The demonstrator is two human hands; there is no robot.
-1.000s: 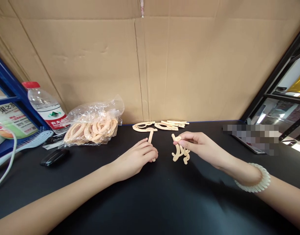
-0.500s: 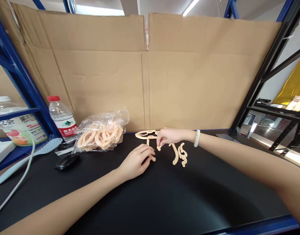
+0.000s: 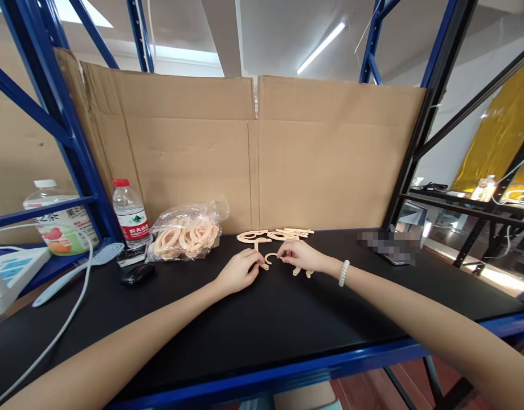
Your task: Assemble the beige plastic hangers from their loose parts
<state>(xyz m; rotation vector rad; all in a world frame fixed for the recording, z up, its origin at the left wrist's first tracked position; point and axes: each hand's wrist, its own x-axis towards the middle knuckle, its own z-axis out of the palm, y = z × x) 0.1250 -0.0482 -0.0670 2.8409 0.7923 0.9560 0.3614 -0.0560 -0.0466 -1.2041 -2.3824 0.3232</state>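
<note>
between the left hand (image 3: 240, 270) and the right hand (image 3: 302, 254), a pale curved piece (image 3: 270, 254) lies close over the bench (image 3: 253, 330). the right fingers, over the loose parts a second ago, have come across and now pinch the arc near its right end, so it sits right by the left fingertips. those left fingers are bent down by a straight strip (image 3: 256, 246) that shows beyond them; whether they grip it or only rest on it, i cannot tell. the right hand partly covers some small loose parts (image 3: 297, 271). behind both hands, more flat pieces (image 3: 302, 231) lie along the cardboard (image 3: 180, 159). off to the left, well apart from the arc, are a clear bag (image 3: 189, 236) of similar shapes, a black mouse (image 3: 138, 274), a red-capped bottle (image 3: 134, 225) and a brush (image 3: 80, 270); only the hands themselves block the view
</note>
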